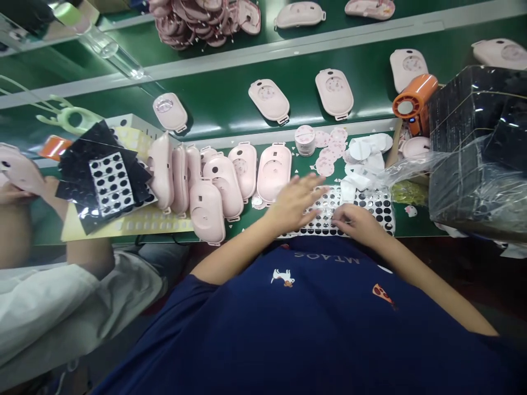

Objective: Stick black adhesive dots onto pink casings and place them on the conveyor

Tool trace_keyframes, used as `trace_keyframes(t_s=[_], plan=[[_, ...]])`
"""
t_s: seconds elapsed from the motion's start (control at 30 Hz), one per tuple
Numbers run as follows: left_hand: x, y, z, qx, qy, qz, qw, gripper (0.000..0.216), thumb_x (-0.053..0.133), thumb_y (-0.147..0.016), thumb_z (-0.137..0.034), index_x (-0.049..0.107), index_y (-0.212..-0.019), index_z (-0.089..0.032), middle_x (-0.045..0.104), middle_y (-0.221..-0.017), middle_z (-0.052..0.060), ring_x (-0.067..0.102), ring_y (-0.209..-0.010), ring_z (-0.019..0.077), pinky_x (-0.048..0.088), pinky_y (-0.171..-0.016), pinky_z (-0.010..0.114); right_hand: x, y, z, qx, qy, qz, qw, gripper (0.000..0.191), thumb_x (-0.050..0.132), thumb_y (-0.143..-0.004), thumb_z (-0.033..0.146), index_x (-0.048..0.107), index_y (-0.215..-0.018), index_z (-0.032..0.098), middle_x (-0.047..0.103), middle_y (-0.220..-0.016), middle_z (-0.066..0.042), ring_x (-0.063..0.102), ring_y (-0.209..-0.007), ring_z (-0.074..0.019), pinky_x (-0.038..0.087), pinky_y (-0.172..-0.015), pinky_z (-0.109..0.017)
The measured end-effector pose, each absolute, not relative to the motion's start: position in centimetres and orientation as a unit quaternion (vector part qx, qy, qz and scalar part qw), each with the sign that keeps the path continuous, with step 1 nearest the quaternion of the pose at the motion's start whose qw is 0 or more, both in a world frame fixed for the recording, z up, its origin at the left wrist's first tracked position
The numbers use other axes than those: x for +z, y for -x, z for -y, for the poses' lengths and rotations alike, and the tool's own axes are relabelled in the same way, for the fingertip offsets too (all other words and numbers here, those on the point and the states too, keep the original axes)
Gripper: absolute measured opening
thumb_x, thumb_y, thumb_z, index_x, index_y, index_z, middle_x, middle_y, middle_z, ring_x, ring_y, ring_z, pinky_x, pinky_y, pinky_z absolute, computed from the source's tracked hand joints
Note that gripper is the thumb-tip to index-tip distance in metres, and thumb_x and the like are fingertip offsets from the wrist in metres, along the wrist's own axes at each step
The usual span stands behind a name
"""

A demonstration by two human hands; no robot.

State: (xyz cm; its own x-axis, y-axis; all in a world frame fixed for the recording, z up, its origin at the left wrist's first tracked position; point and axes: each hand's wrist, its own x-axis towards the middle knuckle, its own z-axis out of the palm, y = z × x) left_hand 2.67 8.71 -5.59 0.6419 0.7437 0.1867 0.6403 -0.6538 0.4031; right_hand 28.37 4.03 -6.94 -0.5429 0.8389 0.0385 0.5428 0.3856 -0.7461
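Sheet: glossy, round-dotted | left hand: splayed | right hand: curled, grip unclear | shell: smooth pink oval

A white sheet of round black dots lies flat along the green table's near edge. Its surface (shiny in places) is partly covered.

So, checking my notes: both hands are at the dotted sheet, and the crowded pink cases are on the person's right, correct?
Wrong side: the head view shows the crowded pink cases on the left. Left hand and right hand are at the dotted sheet.
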Motion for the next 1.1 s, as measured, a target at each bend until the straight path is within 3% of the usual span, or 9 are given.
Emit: trace_keyframes(t_s=[0.07, 0.17, 0.23, 0.3, 0.5, 0.63, 0.73, 0.9, 1.1], plan=[[-4.4, -0.9, -12.1, 0.225, -0.796, -0.541, 0.152, 0.045, 0.049, -0.1, -0.042, 0.056, -0.138, -0.019, 0.058, -0.146, 0.015, 0.048, -0.14, 0.0331, 0.03, -0.122, 0.057, -7.5, -28.3, -3.8, 0.381, 0.472, 0.748, 0.269, 0.01, 0.06, -0.089, 0.024, 0.059, -0.08, 0.022, 0.067, -0.08, -0.003, 0.06, -0.071, -0.0162, 0.046, -0.068, -0.029], [-4.0, 1.6, -17.7, 0.186, -0.664, -0.708, 0.15, 0.041, 0.067, -0.087, -0.04, 0.065, -0.108, -0.005, 0.062, -0.127, 0.028, 0.044, -0.135, 0.0509, 0.022, -0.111, 0.081, -7.6, -27.9, -3.5, 0.4, 0.492, 0.712, 0.3, 0.007, 0.06, -0.084, 0.023, 0.058, -0.077, 0.023, 0.068, -0.082, -0.003, 0.062, -0.075, -0.0179, 0.048, -0.073, -0.032], [-4.2, 2.1, -20.2, 0.167, -0.658, -0.715, 0.166, 0.037, 0.081, -0.071, -0.041, 0.064, -0.083, -0.01, 0.063, -0.121, 0.029, 0.041, -0.134, 0.0557, 0.021, -0.109, 0.084, -7.4, -27.8, -3.4, 0.407, 0.499, 0.7, 0.308, 0.005, 0.058, -0.082, 0.022, 0.059, -0.077, 0.024, 0.069, -0.083, -0.004, 0.062, -0.077, -0.0187, 0.05, -0.075, -0.033], [-4.3, 1.7, -21.0, 0.156, -0.666, -0.703, 0.194, 0.041, 0.089, -0.059, -0.04, 0.058, -0.073, -0.017, 0.065, -0.118, 0.023, 0.042, -0.135, 0.0532, 0.025, -0.113, 0.078, -7.3, -27.7, -3.5, 0.408, 0.506, 0.692, 0.313, 0.006, 0.056, -0.08, 0.022, 0.061, -0.078, 0.024, 0.07, -0.085, -0.004, 0.063, -0.077, -0.0191, 0.05, -0.075, -0.034], [-2.4, 1.0, -17.2, 0.27, -0.61, -0.692, 0.276, 0.055, 0.086, -0.064, -0.037, 0.055, -0.107, -0.022, 0.064, -0.109, 0.011, 0.062, -0.111, 0.0368, 0.048, -0.103, 0.063, -7.1, -27.2, -3.8, 0.427, 0.542, 0.651, 0.315, 0.006, 0.056, -0.071, 0.02, 0.061, -0.074, 0.023, 0.066, -0.072, -0.001, 0.059, -0.066, -0.0168, 0.047, -0.065, -0.031], [-1.0, 2.0, -13.7, 0.502, -0.592, -0.595, 0.208, 0.071, 0.083, -0.07, -0.044, 0.047, -0.129, -0.028, 0.056, -0.132, 0.009, 0.056, -0.126, 0.0327, 0.044, -0.114, 0.056, -6.3, -26.9, -4.4, 0.466, 0.558, 0.612, 0.31, 0.002, 0.057, -0.069, 0.024, 0.057, -0.071, 0.023, 0.055, -0.057, 0.004, 0.05, -0.052, -0.0134, 0.04, -0.052, -0.027], [-0.9, 1.1, -10.8, 0.584, -0.595, -0.507, 0.221, 0.077, 0.079, -0.077, -0.054, 0.04, -0.14, -0.034, 0.05, -0.143, 0.006, 0.053, -0.132, 0.0294, 0.043, -0.117, 0.049, -4.3, -26.4, -5.2, 0.491, 0.549, 0.578, 0.351, 0.01, 0.061, -0.073, 0.032, 0.057, -0.074, 0.023, 0.057, -0.061, 0.003, 0.05, -0.053, -0.0126, 0.042, -0.052, -0.027], [-2.0, -2.9, -6.8, 0.547, -0.644, -0.439, 0.304, 0.067, 0.072, -0.087, -0.055, 0.04, -0.142, -0.035, 0.054, -0.142, 0.006, 0.059, -0.125, 0.0259, 0.051, -0.108, 0.044, 1.0, -25.0, -5.8, 0.469, 0.474, 0.542, 0.511, 0.019, 0.073, -0.076, 0.034, 0.06, -0.085, 0.024, 0.067, -0.082, -0.001, 0.063, -0.074, -0.0157, 0.052, -0.069, -0.031], [-2.4, -5.2, -5.4, 0.486, -0.66, -0.417, 0.394, 0.067, 0.07, -0.089, -0.052, 0.039, -0.143, -0.028, 0.053, -0.144, 0.011, 0.057, -0.129, 0.0285, 0.049, -0.111, 0.045, 3.1, -24.2, -4.9, 0.431, 0.485, 0.598, 0.47, 0.017, 0.073, -0.08, 0.031, 0.058, -0.08, 0.023, 0.069, -0.08, 0.0, 0.064, -0.074, -0.0151, 0.054, -0.07, -0.031]])
